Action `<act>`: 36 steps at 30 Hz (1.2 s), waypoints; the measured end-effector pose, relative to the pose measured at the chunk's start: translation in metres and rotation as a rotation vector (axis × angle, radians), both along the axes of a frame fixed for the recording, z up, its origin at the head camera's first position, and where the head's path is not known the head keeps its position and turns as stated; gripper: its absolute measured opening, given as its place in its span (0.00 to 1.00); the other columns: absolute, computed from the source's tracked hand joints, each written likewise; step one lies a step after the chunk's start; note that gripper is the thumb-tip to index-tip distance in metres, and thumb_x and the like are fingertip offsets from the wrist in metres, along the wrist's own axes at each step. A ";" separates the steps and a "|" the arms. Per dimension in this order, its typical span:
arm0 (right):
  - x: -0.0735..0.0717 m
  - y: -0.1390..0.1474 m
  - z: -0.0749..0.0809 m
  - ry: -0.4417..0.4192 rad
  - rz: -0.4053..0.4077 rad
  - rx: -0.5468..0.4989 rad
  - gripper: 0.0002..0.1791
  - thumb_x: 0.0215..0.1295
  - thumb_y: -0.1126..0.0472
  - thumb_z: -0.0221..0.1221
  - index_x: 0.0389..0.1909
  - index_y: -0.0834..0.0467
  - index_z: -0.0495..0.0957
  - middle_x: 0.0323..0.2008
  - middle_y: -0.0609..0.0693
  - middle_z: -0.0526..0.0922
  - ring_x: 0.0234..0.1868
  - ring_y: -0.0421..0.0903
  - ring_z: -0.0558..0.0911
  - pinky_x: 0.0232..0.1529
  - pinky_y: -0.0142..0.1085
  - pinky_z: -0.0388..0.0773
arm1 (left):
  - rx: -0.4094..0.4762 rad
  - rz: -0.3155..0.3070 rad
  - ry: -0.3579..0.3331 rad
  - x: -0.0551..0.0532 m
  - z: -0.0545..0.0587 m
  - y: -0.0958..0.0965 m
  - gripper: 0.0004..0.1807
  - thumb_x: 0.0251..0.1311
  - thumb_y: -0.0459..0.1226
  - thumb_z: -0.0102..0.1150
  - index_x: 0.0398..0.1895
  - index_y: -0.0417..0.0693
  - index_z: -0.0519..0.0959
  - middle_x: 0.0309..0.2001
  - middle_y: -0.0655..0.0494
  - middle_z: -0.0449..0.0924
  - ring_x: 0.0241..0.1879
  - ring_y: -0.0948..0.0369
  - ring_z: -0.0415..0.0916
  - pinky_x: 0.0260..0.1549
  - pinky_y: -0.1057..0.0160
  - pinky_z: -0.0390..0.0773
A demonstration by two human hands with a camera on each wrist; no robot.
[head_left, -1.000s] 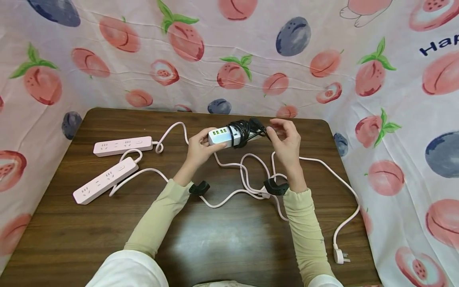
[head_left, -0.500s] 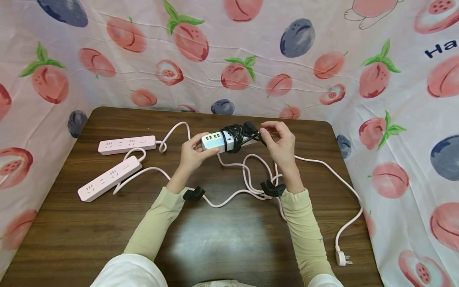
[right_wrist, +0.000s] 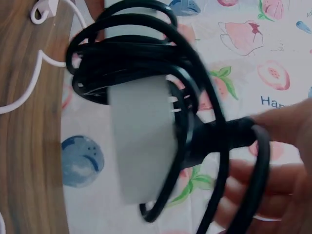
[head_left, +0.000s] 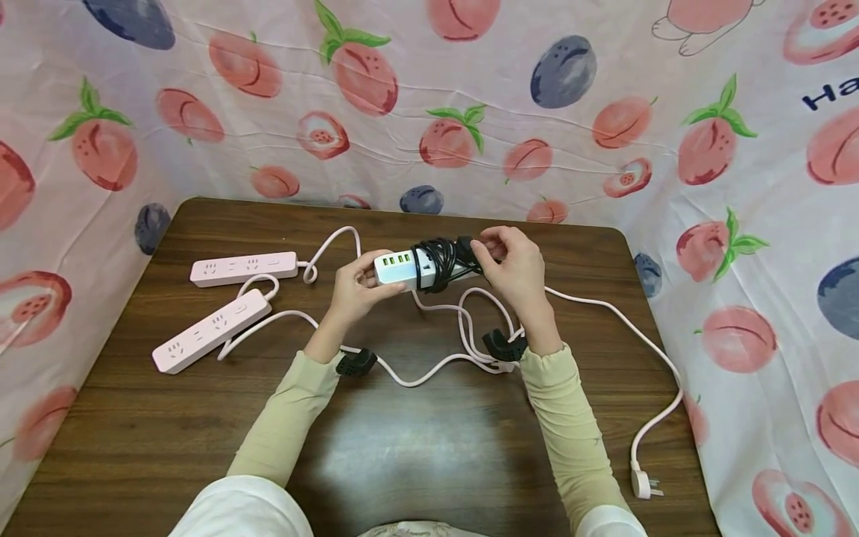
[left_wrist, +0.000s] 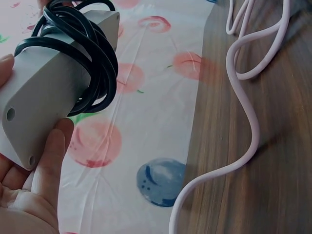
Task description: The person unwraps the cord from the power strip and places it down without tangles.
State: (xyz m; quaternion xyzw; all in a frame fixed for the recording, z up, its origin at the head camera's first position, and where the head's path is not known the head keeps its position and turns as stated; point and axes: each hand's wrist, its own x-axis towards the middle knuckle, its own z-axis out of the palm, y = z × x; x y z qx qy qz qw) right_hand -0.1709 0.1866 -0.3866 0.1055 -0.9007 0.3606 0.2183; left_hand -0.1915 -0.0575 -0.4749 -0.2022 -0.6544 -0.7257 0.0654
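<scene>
A white power strip (head_left: 394, 273) with green USB ports is held up over the table, its black cord (head_left: 439, 262) wound in loops around the middle. My left hand (head_left: 353, 289) grips the strip's USB end between thumb and fingers; the left wrist view shows the strip's plain underside (left_wrist: 44, 97) and the fingers beneath it. At the other end, my right hand (head_left: 515, 265) pinches the black plug (right_wrist: 207, 141) where its cord leaves. Loose loops of the cord (right_wrist: 180, 53) hang in front of the strip in the right wrist view, which is partly blurred.
Two pink power strips, one behind (head_left: 243, 268) and one nearer (head_left: 211, 330), lie at the table's left. Their pink cable (head_left: 429, 373) runs tangled across the middle under my hands. A pink plug (head_left: 643, 483) lies near the right edge. Patterned cloth (head_left: 403, 89) surrounds the table (head_left: 376, 462).
Both hands and the white power strip have shifted slightly left and lower. My right hand has come closer to the wound cord. The head view has turned a little left.
</scene>
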 end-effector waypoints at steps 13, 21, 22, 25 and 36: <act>-0.003 -0.006 0.016 -0.402 0.078 0.336 0.24 0.56 0.61 0.59 0.55 0.65 0.75 0.42 0.60 0.81 0.41 0.55 0.78 0.40 0.49 0.75 | -0.058 -0.040 0.067 0.014 0.013 0.006 0.28 0.38 0.14 0.65 0.48 0.19 0.71 0.41 0.28 0.75 0.36 0.68 0.77 0.35 0.69 0.80; -0.005 -0.007 0.015 -0.455 0.094 0.307 0.20 0.55 0.64 0.61 0.49 0.67 0.77 0.43 0.63 0.81 0.43 0.56 0.78 0.43 0.45 0.75 | -0.084 -0.039 0.065 0.021 0.022 0.008 0.27 0.37 0.15 0.66 0.46 0.19 0.72 0.41 0.26 0.75 0.35 0.68 0.76 0.34 0.71 0.79; -0.005 -0.007 0.015 -0.457 0.093 0.302 0.19 0.54 0.64 0.61 0.48 0.67 0.77 0.42 0.62 0.81 0.41 0.55 0.77 0.42 0.45 0.75 | -0.085 -0.041 0.069 0.022 0.021 0.008 0.27 0.37 0.15 0.67 0.46 0.19 0.72 0.41 0.26 0.75 0.35 0.68 0.76 0.34 0.71 0.79; -0.005 -0.006 0.013 -0.447 0.090 0.282 0.18 0.53 0.64 0.62 0.45 0.67 0.78 0.36 0.60 0.81 0.36 0.53 0.77 0.37 0.42 0.74 | -0.094 -0.037 0.088 0.022 0.021 0.007 0.27 0.36 0.16 0.68 0.46 0.19 0.72 0.40 0.27 0.76 0.35 0.68 0.76 0.34 0.72 0.79; -0.004 -0.002 0.008 -0.463 0.094 0.246 0.16 0.52 0.65 0.63 0.42 0.67 0.79 0.34 0.59 0.81 0.33 0.50 0.76 0.36 0.38 0.74 | -0.159 -0.021 0.151 0.025 0.024 0.007 0.28 0.35 0.17 0.70 0.46 0.21 0.74 0.39 0.29 0.77 0.33 0.68 0.75 0.31 0.73 0.78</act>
